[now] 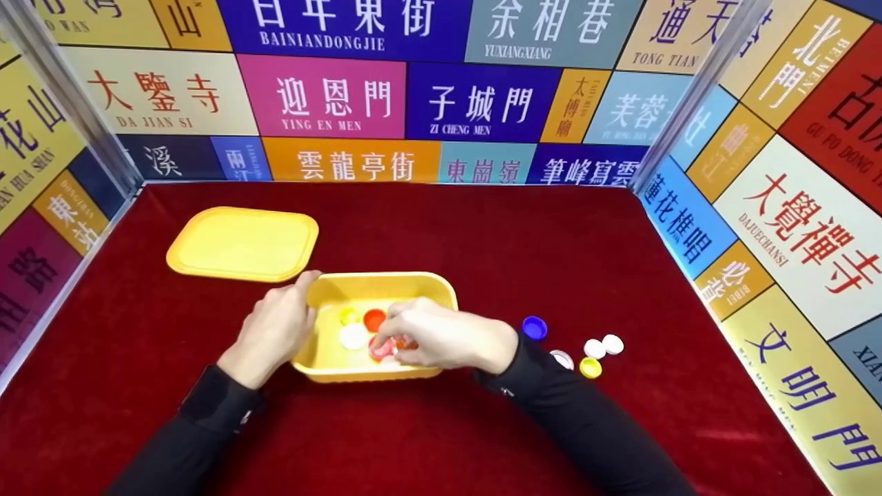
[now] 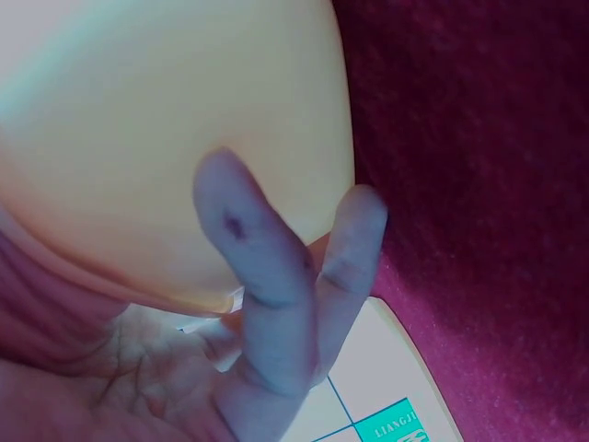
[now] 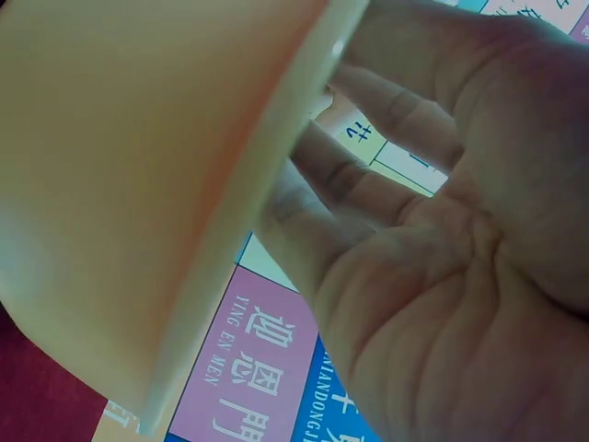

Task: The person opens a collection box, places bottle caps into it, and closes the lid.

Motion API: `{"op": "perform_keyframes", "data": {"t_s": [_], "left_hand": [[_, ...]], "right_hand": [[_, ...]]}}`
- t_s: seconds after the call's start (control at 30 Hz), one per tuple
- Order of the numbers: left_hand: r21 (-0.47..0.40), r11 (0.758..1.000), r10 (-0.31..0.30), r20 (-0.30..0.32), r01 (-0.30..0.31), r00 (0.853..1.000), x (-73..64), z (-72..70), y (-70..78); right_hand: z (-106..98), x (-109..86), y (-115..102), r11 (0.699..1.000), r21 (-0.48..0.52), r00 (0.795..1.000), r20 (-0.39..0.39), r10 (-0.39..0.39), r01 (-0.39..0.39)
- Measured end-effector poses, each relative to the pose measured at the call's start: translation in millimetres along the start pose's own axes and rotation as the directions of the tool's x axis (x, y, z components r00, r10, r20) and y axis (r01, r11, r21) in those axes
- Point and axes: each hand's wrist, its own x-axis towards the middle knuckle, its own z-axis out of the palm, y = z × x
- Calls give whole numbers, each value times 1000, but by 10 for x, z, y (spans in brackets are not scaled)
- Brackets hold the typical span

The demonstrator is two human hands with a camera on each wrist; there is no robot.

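A yellow plastic box holds several bottle caps, among them a yellow cap, a red cap and a white cap. My left hand grips the box's left wall, its fingers lying against the outside in the left wrist view. Over the right side of the box reaches my right hand, fingers bent down inside among the caps. Its fingertips are at a pinkish-red cap; blur and the box wall hide whether they pinch it.
A yellow lid lies behind and left of the box on the dark red cloth. Right of the box are a blue cap, a pale cap partly behind the right sleeve, a yellow cap and two white caps.
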Motion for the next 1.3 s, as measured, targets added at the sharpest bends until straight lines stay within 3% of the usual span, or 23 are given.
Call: {"op": "perform_keyframes", "data": {"t_s": [0.47,0.8,0.97,1.3], "left_hand": [[-5,1000,2,-1,-2,1000,0,2,-12],[-3,1000,20,-22,-20,1000,-12,26,-30],[-3,1000,12,-17,-12,1000,-12,22,-20],[-5,1000,5,-10,-5,1000,-12,6,4]], "right_hand": [[-54,-82,32,998,58,998,-47,35,-32],[-123,-224,68,998,44,993,-104,57,-53],[-182,-327,109,997,27,984,-161,76,-72],[-333,-642,280,979,56,954,-223,202,-194]]}}
